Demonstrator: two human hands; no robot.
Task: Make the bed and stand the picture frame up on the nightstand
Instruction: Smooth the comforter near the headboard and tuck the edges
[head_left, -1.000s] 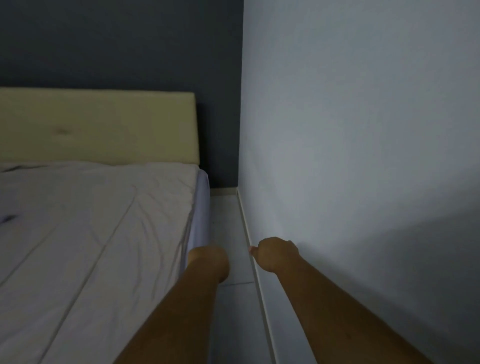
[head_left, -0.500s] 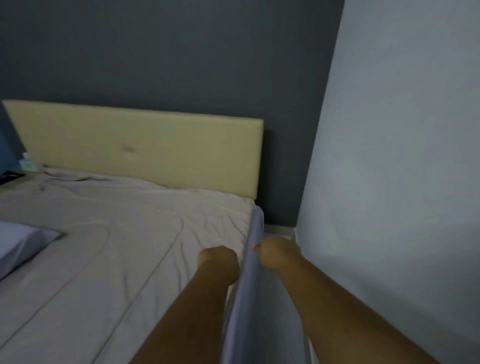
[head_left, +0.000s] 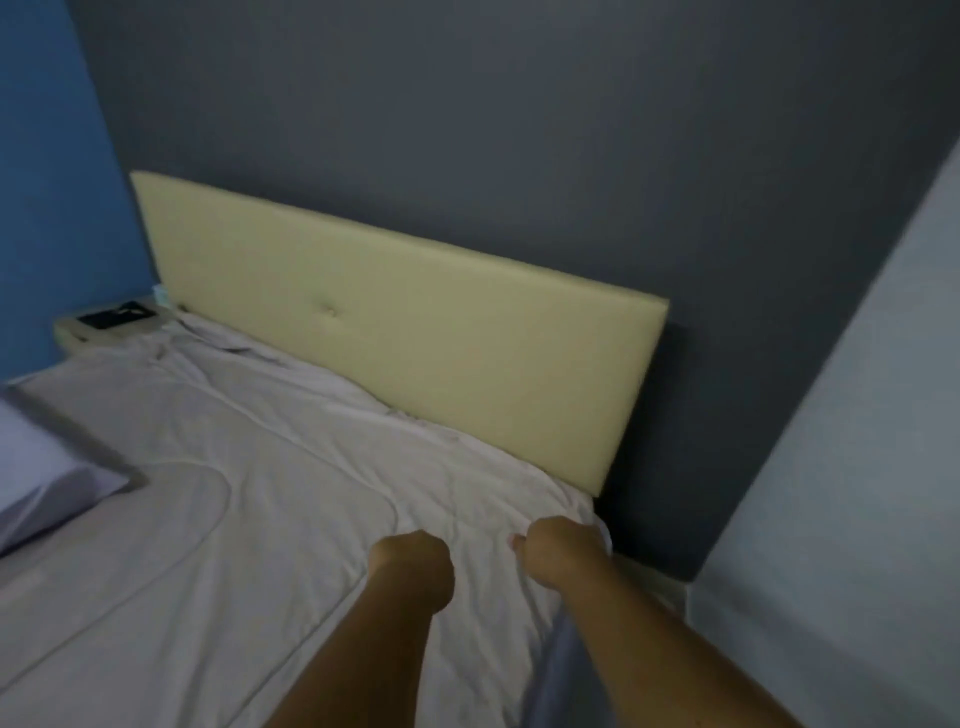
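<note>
A pale grey quilted cover (head_left: 249, 499) lies rumpled over the bed, below a cream padded headboard (head_left: 415, 332). My left hand (head_left: 413, 566) and my right hand (head_left: 558, 551) are both fisted on the cover near the bed's right head corner, fingers curled under and hidden. At the far left a cream nightstand (head_left: 70, 332) carries a dark flat picture frame (head_left: 111, 317) lying down. A lilac pillow (head_left: 47, 478) rests on the bed's left side.
A dark grey wall stands behind the headboard, a blue wall (head_left: 47, 182) at the left and a pale wall (head_left: 857, 467) close on the right. A narrow gap of floor (head_left: 660, 582) runs between bed and right wall.
Both hands have come up from the bed's right side onto its top near the head corner, carrying the cover with them. My view has swung left, showing the nightstand and pillow.
</note>
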